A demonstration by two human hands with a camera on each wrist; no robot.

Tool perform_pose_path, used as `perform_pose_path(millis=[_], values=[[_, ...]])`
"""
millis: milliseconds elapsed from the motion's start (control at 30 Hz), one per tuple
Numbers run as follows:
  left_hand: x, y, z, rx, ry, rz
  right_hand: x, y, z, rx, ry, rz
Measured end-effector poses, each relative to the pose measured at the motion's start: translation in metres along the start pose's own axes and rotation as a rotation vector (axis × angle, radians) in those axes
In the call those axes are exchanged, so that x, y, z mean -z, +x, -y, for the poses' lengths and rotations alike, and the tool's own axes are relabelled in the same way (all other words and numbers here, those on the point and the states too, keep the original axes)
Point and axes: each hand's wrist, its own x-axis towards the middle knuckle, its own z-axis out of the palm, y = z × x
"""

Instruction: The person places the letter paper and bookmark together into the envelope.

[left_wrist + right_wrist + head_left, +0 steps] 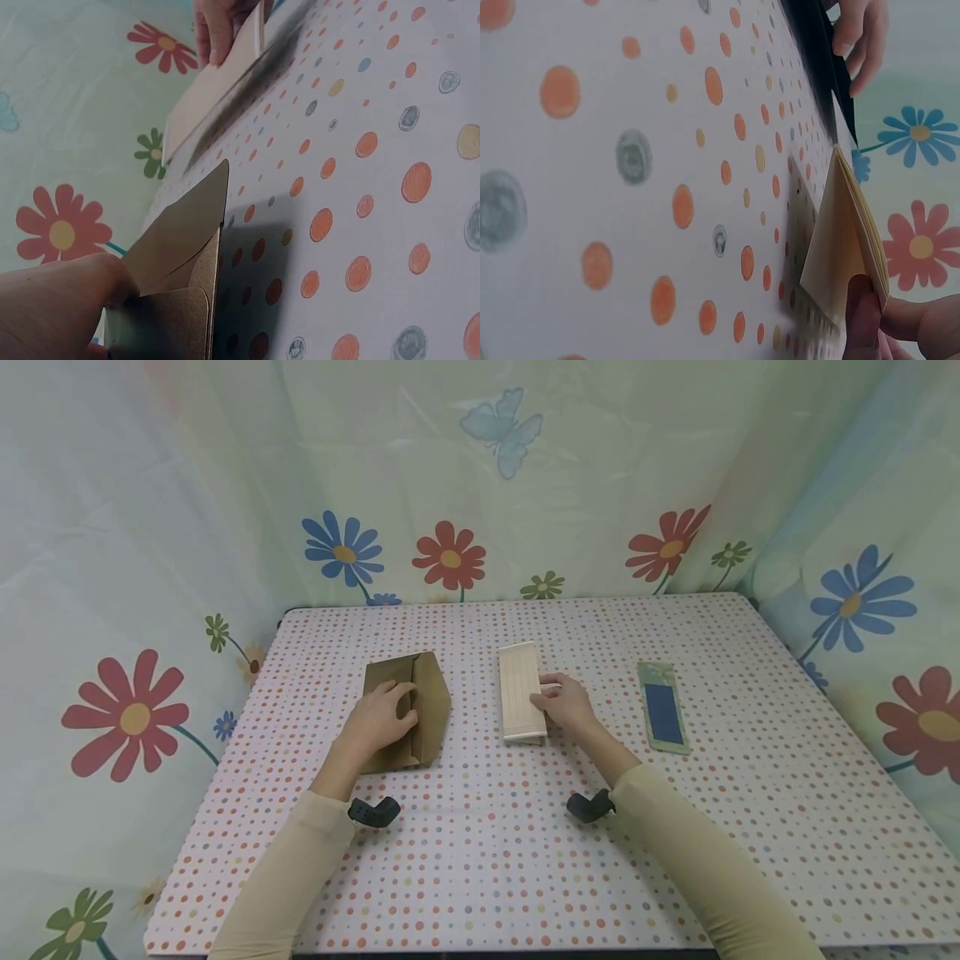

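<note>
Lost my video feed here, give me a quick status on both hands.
Left hand resting on brown envelope, flap open. Right hand pinching folded cream paper by its edge. Blue card lies apart to the right, nothing between paper and envelope.

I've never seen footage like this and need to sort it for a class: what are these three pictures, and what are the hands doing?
There is no machine here, just a person working at a dotted table with bare hands. The wide picture comes from a camera worn on the head, looking down. The small black items at the wrists are cameras too; each gives one close-up, turned sideways, of its own hand's work.

The left hand rests on a brown envelope whose flap is open; in the left wrist view its thumb presses on the envelope. The right hand pinches the edge of a cream folded sheet of lined paper, which the right wrist view shows as a slightly open fold. To the right of it lies a green card with a dark blue panel, untouched.
</note>
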Motion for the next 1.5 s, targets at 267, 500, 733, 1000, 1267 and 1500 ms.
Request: perform_pose_path(millis=[267,500,733,1000,1267,1500], values=[[-0.002,0.0,0.001,-0.003,0.0,-0.003,-0.002,-0.003,0.004,0.003,0.006,0.008],[-0.001,-0.001,0.0,-0.004,0.001,-0.008,-0.006,-0.006,0.007,0.024,-0.007,0.018],[-0.002,-0.001,-0.001,-0.002,0.007,-0.009,-0.011,-0.005,0.008,0.034,-0.009,0.023],[-0.003,-0.001,0.0,-0.008,0.007,-0.015,-0.016,-0.008,0.014,0.045,0.007,0.028],[-0.003,-0.001,0.0,-0.007,0.001,-0.011,-0.023,-0.007,0.015,0.028,0.067,0.051],[-0.002,-0.002,-0.001,-0.004,-0.003,-0.012,-0.029,-0.006,0.018,0.018,0.093,0.046]])
